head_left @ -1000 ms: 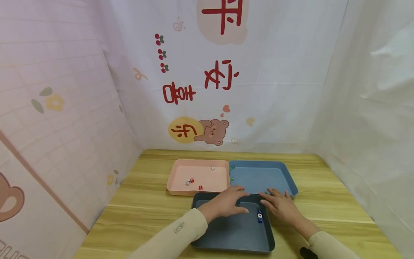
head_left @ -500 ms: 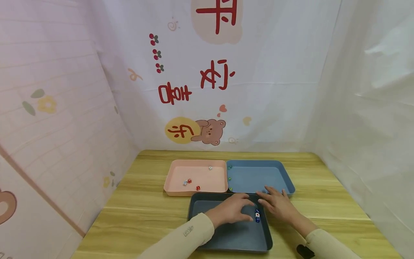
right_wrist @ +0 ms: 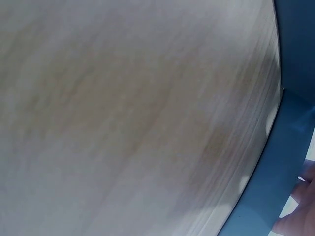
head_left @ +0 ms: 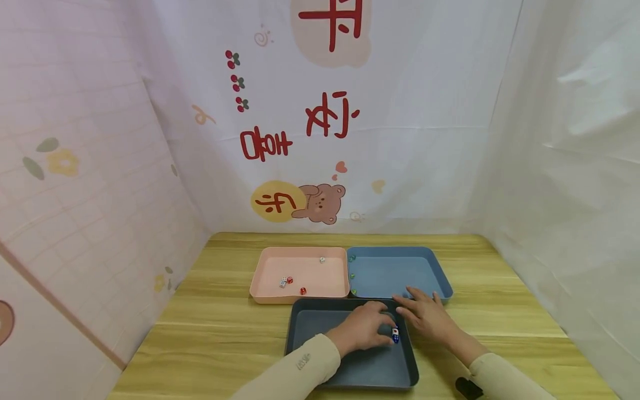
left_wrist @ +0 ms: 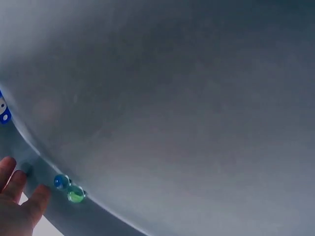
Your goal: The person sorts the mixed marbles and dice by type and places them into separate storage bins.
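Note:
My left hand (head_left: 366,328) hovers inside the dark tray (head_left: 370,378), its bent fingers and thumb spread beside a short row of dice (head_left: 395,333). These are blue and white and lie along the tray's right wall, partly hidden by the fingers. In the left wrist view, the dice (left_wrist: 4,110) show at the left edge with no finger on them. A blue marble (left_wrist: 60,181) and a green marble (left_wrist: 76,193) lie together by a tray wall there. My right hand (head_left: 427,315) rests, fingers loosely spread, at the corner where the dark and blue trays meet, holding nothing visible.
A pink tray (head_left: 312,269) at the back left contains red dice (head_left: 303,291) and white dice (head_left: 322,260). Beside it stands a blue tray (head_left: 395,266) with several green marbles (head_left: 352,276) along its left wall. All stand on a wood-grain table (head_left: 210,333).
My left hand has moved rightward across the dark tray and come close to the dice. The right hand stays at the tray corner. The head view has shifted slightly.

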`<state>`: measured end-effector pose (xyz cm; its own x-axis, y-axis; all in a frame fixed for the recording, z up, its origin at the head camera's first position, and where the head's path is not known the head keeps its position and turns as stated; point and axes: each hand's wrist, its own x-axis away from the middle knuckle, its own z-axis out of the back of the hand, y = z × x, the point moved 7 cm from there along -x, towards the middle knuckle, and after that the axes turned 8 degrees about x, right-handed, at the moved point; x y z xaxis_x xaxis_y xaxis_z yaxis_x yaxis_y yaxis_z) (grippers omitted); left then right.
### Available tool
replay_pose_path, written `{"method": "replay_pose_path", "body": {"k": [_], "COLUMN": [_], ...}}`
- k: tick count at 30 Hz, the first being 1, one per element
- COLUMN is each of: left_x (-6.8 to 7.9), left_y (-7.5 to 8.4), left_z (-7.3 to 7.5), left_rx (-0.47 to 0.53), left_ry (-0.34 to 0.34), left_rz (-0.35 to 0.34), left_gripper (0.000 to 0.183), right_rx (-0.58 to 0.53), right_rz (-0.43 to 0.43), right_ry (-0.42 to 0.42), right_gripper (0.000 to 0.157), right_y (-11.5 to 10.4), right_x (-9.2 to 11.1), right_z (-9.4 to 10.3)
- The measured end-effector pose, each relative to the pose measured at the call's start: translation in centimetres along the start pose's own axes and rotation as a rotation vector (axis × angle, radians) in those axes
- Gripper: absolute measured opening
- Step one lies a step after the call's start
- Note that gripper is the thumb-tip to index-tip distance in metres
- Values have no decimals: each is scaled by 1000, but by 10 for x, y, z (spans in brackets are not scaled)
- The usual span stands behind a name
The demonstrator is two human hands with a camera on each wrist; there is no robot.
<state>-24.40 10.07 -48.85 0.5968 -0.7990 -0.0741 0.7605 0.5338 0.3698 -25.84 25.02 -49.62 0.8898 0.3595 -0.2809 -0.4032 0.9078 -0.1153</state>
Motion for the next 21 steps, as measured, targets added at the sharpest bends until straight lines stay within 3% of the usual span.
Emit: {"method": "replay_pose_path", "body": {"k": [11, 21], "left_x": [-1, -3], "left_y": [7, 7], "left_z": [-6, -8], "left_rx": [-96, -86], "left_ry": [3, 12], "left_rz": [-75, -66], "left_gripper": [28, 25], "right_rx": [-5, 4], "right_rz": [-9, 1], "right_ry": [-9, 1], "right_gripper": [38, 37], "right_y": [-1, 0], "right_x": [-1, -1], "right_z": [1, 0]}}
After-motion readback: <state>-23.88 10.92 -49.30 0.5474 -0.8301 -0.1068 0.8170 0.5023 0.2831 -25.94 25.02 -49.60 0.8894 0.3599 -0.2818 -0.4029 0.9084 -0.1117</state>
